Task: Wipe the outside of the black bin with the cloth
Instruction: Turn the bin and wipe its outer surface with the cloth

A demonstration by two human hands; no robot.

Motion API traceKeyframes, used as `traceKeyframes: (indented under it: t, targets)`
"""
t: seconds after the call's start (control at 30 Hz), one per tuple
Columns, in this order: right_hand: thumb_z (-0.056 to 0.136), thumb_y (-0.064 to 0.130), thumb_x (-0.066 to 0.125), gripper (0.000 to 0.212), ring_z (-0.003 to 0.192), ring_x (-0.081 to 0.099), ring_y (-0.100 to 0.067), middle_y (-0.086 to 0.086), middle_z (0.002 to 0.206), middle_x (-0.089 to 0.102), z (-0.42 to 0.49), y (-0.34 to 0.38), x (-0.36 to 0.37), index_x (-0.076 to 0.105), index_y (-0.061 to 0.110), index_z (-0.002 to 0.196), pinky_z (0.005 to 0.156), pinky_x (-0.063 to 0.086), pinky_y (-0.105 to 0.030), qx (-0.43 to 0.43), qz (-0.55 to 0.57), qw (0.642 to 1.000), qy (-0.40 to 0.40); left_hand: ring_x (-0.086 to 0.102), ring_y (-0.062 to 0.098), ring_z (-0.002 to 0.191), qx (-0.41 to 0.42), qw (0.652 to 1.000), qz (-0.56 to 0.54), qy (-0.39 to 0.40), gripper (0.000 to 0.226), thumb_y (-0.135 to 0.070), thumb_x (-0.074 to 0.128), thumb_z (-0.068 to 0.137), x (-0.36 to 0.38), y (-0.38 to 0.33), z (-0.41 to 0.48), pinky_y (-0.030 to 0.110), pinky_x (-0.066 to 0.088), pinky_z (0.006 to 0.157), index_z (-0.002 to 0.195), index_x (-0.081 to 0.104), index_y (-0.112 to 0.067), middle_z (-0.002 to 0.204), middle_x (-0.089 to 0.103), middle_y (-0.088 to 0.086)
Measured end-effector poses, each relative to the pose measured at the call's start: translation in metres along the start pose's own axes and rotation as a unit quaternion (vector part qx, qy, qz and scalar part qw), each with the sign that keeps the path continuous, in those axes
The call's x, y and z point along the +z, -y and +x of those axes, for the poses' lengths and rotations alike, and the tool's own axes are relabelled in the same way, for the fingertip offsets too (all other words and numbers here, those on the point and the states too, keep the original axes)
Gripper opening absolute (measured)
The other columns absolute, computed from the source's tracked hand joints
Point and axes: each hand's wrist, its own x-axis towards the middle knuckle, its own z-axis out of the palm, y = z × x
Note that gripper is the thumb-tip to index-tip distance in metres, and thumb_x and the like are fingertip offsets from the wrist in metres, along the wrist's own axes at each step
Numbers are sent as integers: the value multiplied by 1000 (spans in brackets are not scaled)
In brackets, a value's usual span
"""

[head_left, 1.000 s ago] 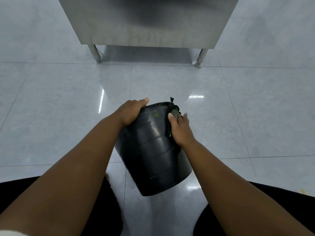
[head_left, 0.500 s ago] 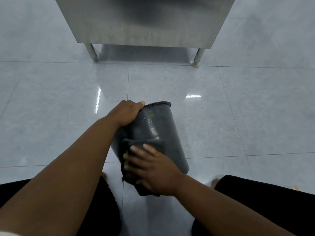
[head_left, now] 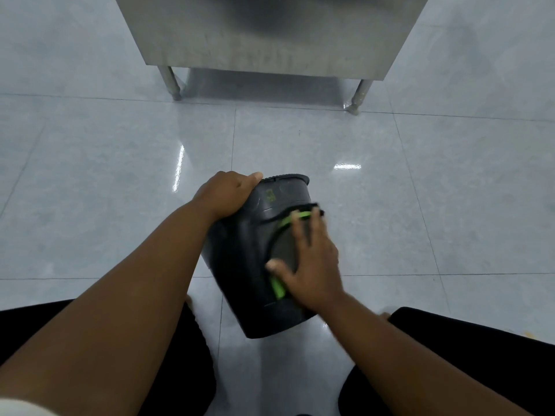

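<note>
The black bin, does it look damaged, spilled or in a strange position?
The black bin is tilted, not upright: the left hand holds its rim while the right hand presses the cloth on its side. That suits wiping. No damage or spill shows on the floor.

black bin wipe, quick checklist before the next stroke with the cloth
1. Left hand gripping the black bin near its rim: ok.
2. Bin tilted so the side wall faces up for wiping: ok.
3. Cloth flat against the bin's outside under the right hand: ok.
4. Right hand pressing with spread fingers, not bunching the cloth: ok.
5. Bin's lower end steady on the floor: cannot tell, contact point is hidden.
6. Far side of the bin already wiped: cannot tell, out of view.
</note>
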Motion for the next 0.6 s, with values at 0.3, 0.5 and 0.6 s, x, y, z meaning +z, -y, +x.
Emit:
traceKeyframes:
  t: [0.3,0.5,0.6]
  targets:
    - [78,70,63,91,158,4,-32,-2,171,12,-60,13,30,36,32,155,119,14,-64,-324,-231,917,2,56,28,76,-13,998,-64,5,53,-49,42,97,-4,3,-1,38,43,76,55,50,-19,72,58,4]
    - [80,87,45,93,155,21,-16,8,168,20,-41,-41,9,15,44,157,119,27,-32,87,228,970,14,50,20,65,-14,991,-133,14,49,-35,50,99,-8,6,-6,34,38,68,61,53,-4,66,56,7]
    - [85,80,38,79,145,41,-19,12,153,44,-24,-40,3,30,43,155,113,33,-31,270,409,868,77,47,16,64,-23,982,-188,18,39,-30,55,97,-12,7,-8,32,37,66,64,54,-8,63,52,2]
